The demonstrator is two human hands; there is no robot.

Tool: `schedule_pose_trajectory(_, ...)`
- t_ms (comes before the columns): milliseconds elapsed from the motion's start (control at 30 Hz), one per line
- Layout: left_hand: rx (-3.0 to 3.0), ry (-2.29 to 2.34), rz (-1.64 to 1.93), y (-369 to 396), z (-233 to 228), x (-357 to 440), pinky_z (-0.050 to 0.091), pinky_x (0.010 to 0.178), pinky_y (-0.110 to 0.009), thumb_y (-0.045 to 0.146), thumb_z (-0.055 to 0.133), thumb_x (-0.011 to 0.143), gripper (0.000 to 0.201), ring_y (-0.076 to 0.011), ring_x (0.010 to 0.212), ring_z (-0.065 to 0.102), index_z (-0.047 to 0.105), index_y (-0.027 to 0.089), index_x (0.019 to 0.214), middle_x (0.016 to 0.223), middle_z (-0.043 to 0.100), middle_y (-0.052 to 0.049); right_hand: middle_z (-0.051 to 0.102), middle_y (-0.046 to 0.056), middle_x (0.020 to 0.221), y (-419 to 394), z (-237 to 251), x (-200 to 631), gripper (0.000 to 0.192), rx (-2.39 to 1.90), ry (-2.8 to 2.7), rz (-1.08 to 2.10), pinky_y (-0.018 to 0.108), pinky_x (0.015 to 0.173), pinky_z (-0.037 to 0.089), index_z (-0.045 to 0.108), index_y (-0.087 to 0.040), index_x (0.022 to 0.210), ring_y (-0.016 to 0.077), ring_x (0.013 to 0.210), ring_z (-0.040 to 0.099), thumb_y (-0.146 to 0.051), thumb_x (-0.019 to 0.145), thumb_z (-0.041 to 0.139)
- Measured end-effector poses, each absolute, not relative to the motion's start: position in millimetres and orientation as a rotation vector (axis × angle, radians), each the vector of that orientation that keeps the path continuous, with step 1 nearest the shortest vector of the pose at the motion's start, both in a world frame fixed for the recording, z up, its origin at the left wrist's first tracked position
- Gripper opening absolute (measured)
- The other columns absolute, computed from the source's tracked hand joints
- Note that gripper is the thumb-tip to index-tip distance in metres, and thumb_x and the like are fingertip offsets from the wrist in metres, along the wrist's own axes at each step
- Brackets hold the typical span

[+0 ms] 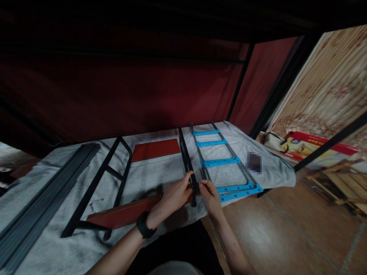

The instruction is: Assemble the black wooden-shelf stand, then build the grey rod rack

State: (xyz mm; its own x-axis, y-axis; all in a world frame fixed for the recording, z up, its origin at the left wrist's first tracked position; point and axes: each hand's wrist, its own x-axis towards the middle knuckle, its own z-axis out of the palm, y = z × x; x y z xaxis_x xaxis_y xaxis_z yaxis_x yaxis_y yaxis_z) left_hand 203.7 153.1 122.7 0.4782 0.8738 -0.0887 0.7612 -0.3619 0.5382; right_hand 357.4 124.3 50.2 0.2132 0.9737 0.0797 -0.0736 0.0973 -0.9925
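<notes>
Grey towelling cloth covers the low table, and its near edge drops just below the two hands to a brown tiled floor that lies open to the right. A long black metal bar runs from the far edge of the cloth toward the person, its near end at the cloth's front edge. The left hand, with a black watch on its wrist, is closed around that near end from the left, thumb on top. The right hand pinches the same end from the right with a narrow grip, fingertips touching the bar. So the bar's end sits between both hands, held by each.

Just right of the bar lies a black wire frame with bright blue plastic crosspieces, its nearest blue piece beside the right hand. Left of the bar, a flat red board lies farther back, and a second red panel sits under the left wrist, resting on a black tubular frame. A stack of dark ribbed strips follows the left edge. Dark red fabric walls close the back, leaving little headroom above.
</notes>
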Motion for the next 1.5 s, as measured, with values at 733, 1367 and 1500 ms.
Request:
schedule_pose_trajectory(733,2.231,1.404,0.206,152,127,204,0.048,0.084,-0.029,0.026,0.051,0.094,0.025,-0.0234,0.103,0.069,0.067,0.025,0.114,0.108,0.075,-0.006,0.060,0.000,0.078,126,49,359,0.029,-1.195,-1.111,1.017,0.028,0.059,0.048,0.059,-0.023,0.090,0.0154,0.066,0.057,-0.052,0.089,0.056)
schedule_pose_trajectory(1367,2.208,1.456,0.126,161,122,206,0.046,0.082,-0.030,0.028,0.050,0.093,0.029,-0.0250,0.105,0.068,0.070,0.024,0.113,0.117,0.073,-0.008,0.050,-0.003,0.061,135,48,366,0.035,-1.367,-1.315,0.830,0.027,0.057,0.037,0.050,-0.024,0.070,0.0144,0.058,0.050,-0.051,0.092,0.049)
schedule_pose_trajectory(1500,2.217,1.429,0.131,162,121,206,0.046,0.082,-0.030,0.028,0.049,0.093,0.028,-0.0245,0.104,0.068,0.070,0.023,0.111,0.115,0.074,-0.008,0.051,-0.003,0.062,135,50,367,0.038,-1.415,-1.342,0.810,0.027,0.058,0.036,0.048,-0.024,0.070,0.0148,0.060,0.052,-0.052,0.096,0.042)
